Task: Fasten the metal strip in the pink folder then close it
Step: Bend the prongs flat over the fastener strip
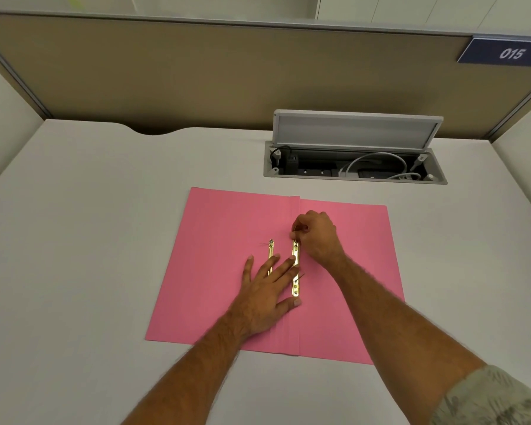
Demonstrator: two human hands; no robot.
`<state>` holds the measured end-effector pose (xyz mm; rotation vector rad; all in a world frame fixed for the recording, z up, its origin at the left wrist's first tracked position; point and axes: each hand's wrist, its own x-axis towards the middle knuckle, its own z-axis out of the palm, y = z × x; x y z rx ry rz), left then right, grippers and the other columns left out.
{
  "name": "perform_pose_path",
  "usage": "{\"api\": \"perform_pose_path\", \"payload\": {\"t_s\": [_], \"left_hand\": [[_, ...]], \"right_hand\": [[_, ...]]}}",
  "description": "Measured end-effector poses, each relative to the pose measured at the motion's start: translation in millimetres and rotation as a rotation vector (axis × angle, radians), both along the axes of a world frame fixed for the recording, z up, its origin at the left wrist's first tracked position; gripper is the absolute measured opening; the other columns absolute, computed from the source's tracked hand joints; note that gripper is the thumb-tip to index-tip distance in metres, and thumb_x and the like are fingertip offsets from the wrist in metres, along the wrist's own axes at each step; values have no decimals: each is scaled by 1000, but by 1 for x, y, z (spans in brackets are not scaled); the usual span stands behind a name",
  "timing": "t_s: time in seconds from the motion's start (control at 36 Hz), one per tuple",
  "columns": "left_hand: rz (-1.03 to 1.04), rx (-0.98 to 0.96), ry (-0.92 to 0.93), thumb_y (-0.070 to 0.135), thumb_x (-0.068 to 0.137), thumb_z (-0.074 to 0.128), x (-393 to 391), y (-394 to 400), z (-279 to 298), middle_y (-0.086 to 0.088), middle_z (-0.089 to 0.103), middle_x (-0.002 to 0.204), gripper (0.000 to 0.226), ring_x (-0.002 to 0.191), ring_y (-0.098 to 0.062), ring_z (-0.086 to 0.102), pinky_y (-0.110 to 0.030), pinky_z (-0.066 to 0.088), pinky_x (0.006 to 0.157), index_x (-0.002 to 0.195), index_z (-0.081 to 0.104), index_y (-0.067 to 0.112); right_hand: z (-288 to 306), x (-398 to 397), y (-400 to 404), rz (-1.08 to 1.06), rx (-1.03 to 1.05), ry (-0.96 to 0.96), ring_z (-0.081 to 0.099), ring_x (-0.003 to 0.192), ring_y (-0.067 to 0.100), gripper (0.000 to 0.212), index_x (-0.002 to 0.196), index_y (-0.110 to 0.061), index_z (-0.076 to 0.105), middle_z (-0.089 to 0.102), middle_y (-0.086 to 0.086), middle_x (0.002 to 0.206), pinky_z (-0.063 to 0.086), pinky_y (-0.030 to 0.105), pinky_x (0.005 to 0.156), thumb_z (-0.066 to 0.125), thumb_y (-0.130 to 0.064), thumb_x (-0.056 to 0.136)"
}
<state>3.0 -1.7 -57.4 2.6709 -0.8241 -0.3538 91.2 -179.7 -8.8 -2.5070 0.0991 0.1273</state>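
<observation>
The folder [215, 271] at the centre of the frame was plain pink, and on it lay two shiny gold-coloured metal strips [295, 271]. The desk [89, 225] under it was off-white. Across the top ran a beige-brown partition [196, 72] with a grey rim. At upper right sat a dark blue tag [506, 53] with white digits. At lower right, a sleeve [491, 397] showed a mottled grey-green pattern.

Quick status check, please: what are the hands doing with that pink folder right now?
Left hand flat, pinning a gold metal strip. Right hand pinching at the strip's far end. Pink folder open on the desk; second strip loose beside. Nothing in the way.
</observation>
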Motion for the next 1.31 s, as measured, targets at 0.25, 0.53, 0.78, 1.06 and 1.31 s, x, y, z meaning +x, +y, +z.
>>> {"api": "perform_pose_path", "payload": {"t_s": [0.25,0.53,0.78,1.06,1.31], "left_hand": [[2,-7,-4,75,94,18,0,1,0,20,4,168,71,156,-12,-3,-59,-18,119,158,11,43],[-3,11,-16,75,95,17,0,1,-2,20,4,168,73,156,-13,-2,-59,-17,119,158,11,41],[15,-14,-22,77,92,20,0,1,-1,22,9,167,74,156,-12,3,-57,-16,119,158,14,43],[13,-41,-6,77,93,25,1,1,0,22,10,167,73,155,-10,3,-56,-15,120,157,18,43],[19,-8,-8,76,93,25,1,0,1,21,9,167,77,155,-9,1,-57,-13,121,159,16,38]], "right_hand": [[9,6,6,-258,171,187,72,93,26,4,83,-11,76,78,4,86,55,52,95,75,-14,84],[12,0,2,-513,312,240,67,79,25,24,81,-8,74,74,6,82,59,44,83,82,-31,77],[18,-28,-5,-524,497,414,59,70,25,23,89,8,73,68,16,79,47,34,67,75,-12,77],[30,-74,-3,-337,577,509,73,82,31,36,100,14,70,76,29,97,62,43,85,83,1,69],[22,-94,0,-274,349,384,76,86,30,13,76,-14,81,79,7,79,62,49,86,74,-5,71]]}}
